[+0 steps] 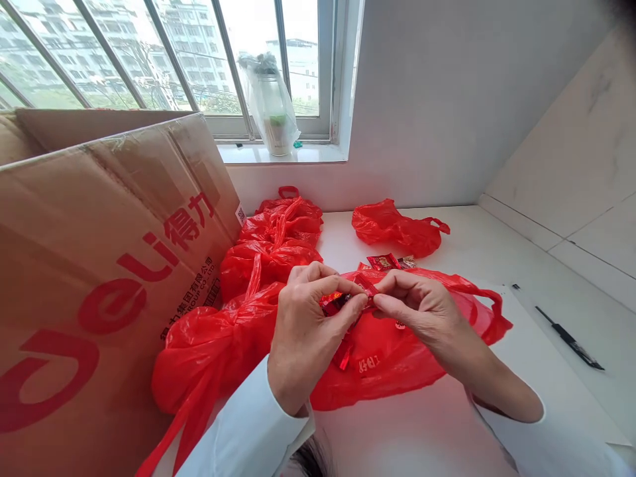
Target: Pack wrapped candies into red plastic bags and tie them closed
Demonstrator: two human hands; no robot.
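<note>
Between both hands is a small red-wrapped candy (366,285). My left hand (311,324) pinches one end of it with thumb and fingers; my right hand (422,308) pinches the other end, its fingers closed. Underneath them a red plastic bag (397,364) lies spread flat on the white table, its handle out to the right. More red wrapped candies (344,354) rest on this bag, partly hidden behind my left hand. Just beyond the bag, a few wrapped candies (383,262) lie on the tabletop.
Several tied red bags (218,334) sit in a row beside a large cardboard box (114,265) on the left. Another red bag (397,228) lies near the wall. A black pen (571,341) is at the right. A bagged jar (273,116) stands on the windowsill.
</note>
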